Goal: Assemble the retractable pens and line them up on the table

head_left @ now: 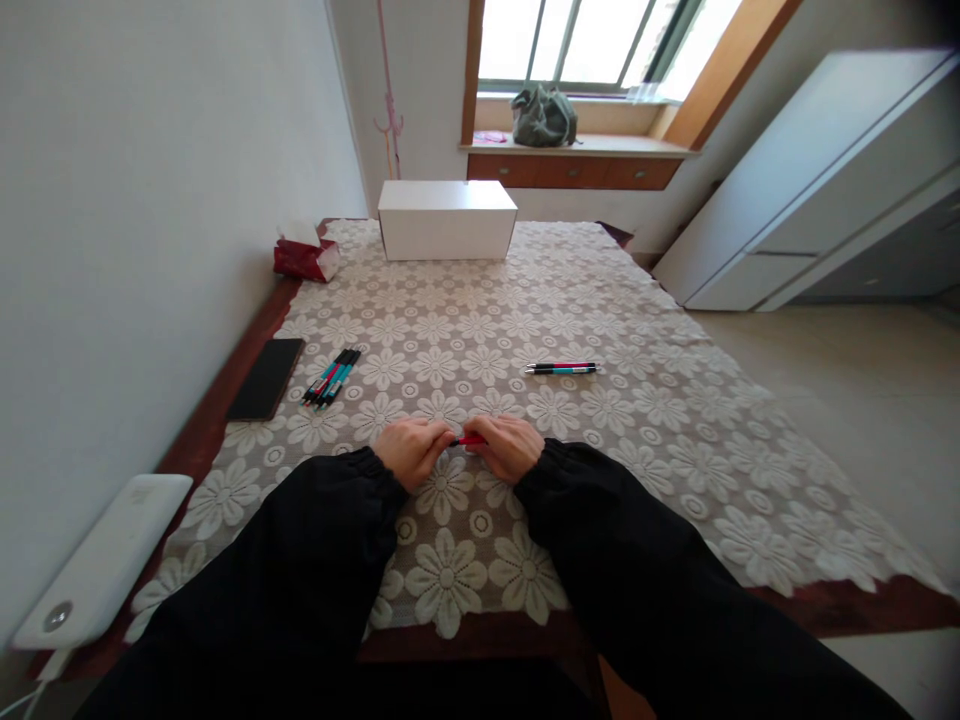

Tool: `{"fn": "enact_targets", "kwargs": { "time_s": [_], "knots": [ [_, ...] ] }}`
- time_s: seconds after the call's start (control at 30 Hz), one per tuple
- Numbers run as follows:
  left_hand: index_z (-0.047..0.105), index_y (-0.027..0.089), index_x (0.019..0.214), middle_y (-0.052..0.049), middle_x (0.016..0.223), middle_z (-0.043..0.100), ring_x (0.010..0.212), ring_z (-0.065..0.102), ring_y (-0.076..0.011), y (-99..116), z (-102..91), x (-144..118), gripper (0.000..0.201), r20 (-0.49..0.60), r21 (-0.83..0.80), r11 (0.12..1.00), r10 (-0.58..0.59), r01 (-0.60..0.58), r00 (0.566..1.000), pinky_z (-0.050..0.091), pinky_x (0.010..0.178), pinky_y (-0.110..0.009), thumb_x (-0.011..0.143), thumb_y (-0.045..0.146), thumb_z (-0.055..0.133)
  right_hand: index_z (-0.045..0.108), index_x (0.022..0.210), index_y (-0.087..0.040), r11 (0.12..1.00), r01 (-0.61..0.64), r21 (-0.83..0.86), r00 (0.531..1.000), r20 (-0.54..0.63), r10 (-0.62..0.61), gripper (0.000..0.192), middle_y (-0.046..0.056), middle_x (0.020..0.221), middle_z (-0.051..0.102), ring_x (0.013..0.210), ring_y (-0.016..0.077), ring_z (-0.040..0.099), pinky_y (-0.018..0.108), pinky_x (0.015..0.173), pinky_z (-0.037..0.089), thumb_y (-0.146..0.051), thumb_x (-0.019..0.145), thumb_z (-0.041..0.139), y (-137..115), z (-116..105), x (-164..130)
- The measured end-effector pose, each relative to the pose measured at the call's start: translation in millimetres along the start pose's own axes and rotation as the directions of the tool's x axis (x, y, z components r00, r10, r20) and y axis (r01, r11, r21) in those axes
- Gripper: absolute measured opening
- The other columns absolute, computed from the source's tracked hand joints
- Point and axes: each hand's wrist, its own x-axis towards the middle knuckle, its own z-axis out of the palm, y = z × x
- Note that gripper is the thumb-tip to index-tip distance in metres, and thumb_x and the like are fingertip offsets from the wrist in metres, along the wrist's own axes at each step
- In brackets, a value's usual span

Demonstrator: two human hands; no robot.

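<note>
In the head view, a red pen with a black end (473, 439) spans the small gap between my two hands, low over the tablecloth. My left hand (412, 449) is closed around its dark end. The red barrel runs into my right hand (508, 446), whose fingers are also closed on it; much of the pen is hidden by the fingers. A bunch of several pens (331, 379), teal, red and black, lies up and left of my left hand. Beyond my right hand, a few pens (561, 369) lie side by side, teal, black and red showing.
A flower-patterned lace tablecloth (448, 575) covers the table. At left are a black flat tablet or notebook (266, 380), a white power strip (105, 560) and a red tissue pack (304, 259). A white box (448, 222) stands at the far end.
</note>
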Motion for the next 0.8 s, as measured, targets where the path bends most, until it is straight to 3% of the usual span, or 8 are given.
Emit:
{"fn": "enact_targets", "kwargs": {
  "time_s": [0.13, 0.3, 0.53, 0.8],
  "knots": [
    [0.066, 0.021, 0.099, -0.006, 0.089, 0.075, 0.084, 0.069, -0.0199, -2.1, 1.9, 0.1, 0.040, -0.005, -0.094, 0.995, 0.016, -0.017, 1.000, 0.046, 0.078, -0.032, 0.106, 0.038, 0.030, 0.058, 0.118, -0.020, 0.999, 0.015, -0.039, 1.000, -0.017, -0.016, 0.021, 0.004, 0.090, 0.072, 0.072, 0.0162, 0.064, 0.029, 0.067, 0.042, -0.031, 0.104, 0.048, -3.6, -1.4, -0.3],
    [0.066, 0.021, 0.102, -0.005, 0.090, 0.076, 0.084, 0.070, -0.0207, -1.6, 0.5, 0.6, 0.041, 0.004, -0.119, 0.993, 0.026, -0.025, 1.000, 0.045, 0.078, -0.035, 0.106, 0.037, 0.029, 0.062, 0.098, -0.021, 0.995, 0.070, -0.077, 0.997, -0.040, -0.073, 0.023, 0.003, 0.083, 0.066, 0.075, 0.0161, 0.063, 0.030, 0.069, 0.041, -0.029, 0.106, 0.043, -4.2, -3.4, 2.9],
    [0.064, 0.021, 0.092, -0.005, 0.084, 0.074, 0.082, 0.070, -0.0204, 0.8, -1.2, 0.3, 0.043, 0.012, -0.094, 0.995, 0.024, -0.022, 1.000, 0.045, 0.077, -0.033, 0.107, 0.037, 0.028, 0.059, 0.101, -0.021, 0.997, 0.060, -0.057, 0.998, -0.013, -0.060, 0.009, 0.003, 0.086, 0.069, 0.071, 0.0153, 0.061, 0.029, 0.067, 0.039, -0.023, 0.101, 0.051, -1.4, 1.6, 1.0],
    [0.064, 0.021, 0.089, -0.002, 0.073, 0.069, 0.072, 0.065, -0.0177, 0.5, -1.6, 0.6, 0.048, 0.004, -0.120, 0.992, 0.023, -0.022, 1.000, 0.042, 0.075, -0.031, 0.107, 0.041, 0.025, 0.063, 0.100, -0.021, 0.993, 0.064, -0.099, 0.997, -0.037, -0.068, 0.022, 0.004, 0.083, 0.066, 0.077, 0.0181, 0.061, 0.032, 0.070, 0.041, -0.030, 0.106, 0.043, -5.4, -0.2, 0.7]
  ]
}}
